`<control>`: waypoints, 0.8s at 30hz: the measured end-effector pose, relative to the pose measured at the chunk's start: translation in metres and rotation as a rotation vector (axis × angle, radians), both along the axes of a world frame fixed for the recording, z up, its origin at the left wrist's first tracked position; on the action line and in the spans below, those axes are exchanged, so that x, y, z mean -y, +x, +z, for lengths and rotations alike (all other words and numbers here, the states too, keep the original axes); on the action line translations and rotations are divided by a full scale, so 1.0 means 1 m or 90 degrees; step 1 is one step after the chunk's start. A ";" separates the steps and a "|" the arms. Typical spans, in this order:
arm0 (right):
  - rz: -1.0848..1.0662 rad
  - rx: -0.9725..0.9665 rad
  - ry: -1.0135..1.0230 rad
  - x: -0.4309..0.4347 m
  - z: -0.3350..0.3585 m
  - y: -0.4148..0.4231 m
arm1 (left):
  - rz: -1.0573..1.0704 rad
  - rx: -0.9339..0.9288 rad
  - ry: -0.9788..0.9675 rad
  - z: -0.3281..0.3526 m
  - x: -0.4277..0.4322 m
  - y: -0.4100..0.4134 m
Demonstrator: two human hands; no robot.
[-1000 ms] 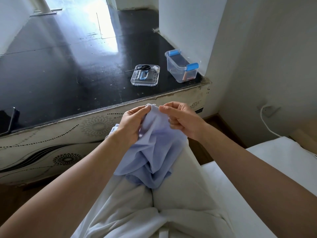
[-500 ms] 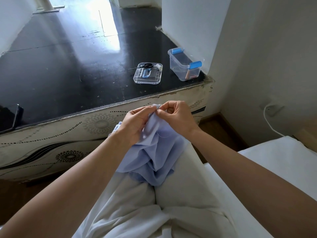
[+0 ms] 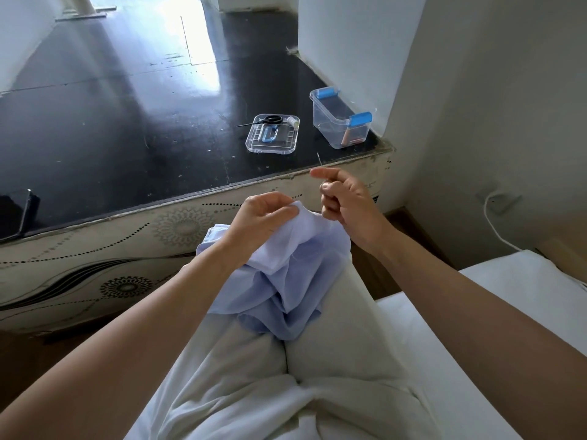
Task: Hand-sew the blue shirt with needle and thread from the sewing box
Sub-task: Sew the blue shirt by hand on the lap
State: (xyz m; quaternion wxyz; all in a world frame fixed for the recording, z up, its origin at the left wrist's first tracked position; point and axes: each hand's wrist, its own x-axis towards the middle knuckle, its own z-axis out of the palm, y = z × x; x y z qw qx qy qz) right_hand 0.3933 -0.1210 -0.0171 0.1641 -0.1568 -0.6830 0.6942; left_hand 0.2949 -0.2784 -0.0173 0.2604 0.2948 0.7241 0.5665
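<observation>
The light blue shirt (image 3: 286,281) lies bunched on my lap. My left hand (image 3: 263,217) pinches a raised fold at its top edge. My right hand (image 3: 346,204) is lifted just right of that fold, fingers curled and index finger pointing left. A thin needle (image 3: 318,157) sticks up above its fingertips, seemingly pinched there. I cannot make out the thread. The clear sewing box (image 3: 340,122) with blue latches stands on the black ledge beyond my hands.
The box's clear lid (image 3: 272,136) lies left of it, carrying black scissors (image 3: 265,120) and a white thread spool (image 3: 293,121). A dark phone (image 3: 14,214) rests at the ledge's left edge. A white cable (image 3: 495,227) hangs on the right wall. White bedding (image 3: 476,312) lies to my right.
My right hand has left the shirt fold and risen up and to the right with the needle. My left hand keeps its pinch on the fabric.
</observation>
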 end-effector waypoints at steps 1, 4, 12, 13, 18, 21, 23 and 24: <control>0.004 0.012 0.013 0.000 0.001 -0.003 | -0.019 -0.032 -0.006 0.000 0.002 -0.002; 0.023 -0.010 0.075 0.003 0.001 -0.006 | -0.059 -0.133 -0.032 0.002 0.006 -0.007; 0.093 0.071 0.109 0.012 -0.003 -0.011 | -0.030 -0.235 -0.052 -0.012 0.007 -0.008; 0.097 0.079 0.127 0.012 -0.005 -0.011 | -0.020 -0.250 -0.067 -0.013 0.007 -0.009; 0.084 0.063 0.130 0.008 -0.012 -0.007 | 0.011 -0.343 -0.226 -0.020 0.012 -0.010; 0.056 0.060 0.138 0.005 -0.015 -0.006 | 0.040 -0.310 -0.227 -0.028 0.016 -0.015; 0.051 0.068 0.151 0.004 -0.019 -0.006 | 0.038 -0.333 -0.212 -0.030 0.017 -0.018; 0.050 0.070 0.156 0.003 -0.021 -0.006 | 0.036 -0.346 -0.208 -0.030 0.017 -0.019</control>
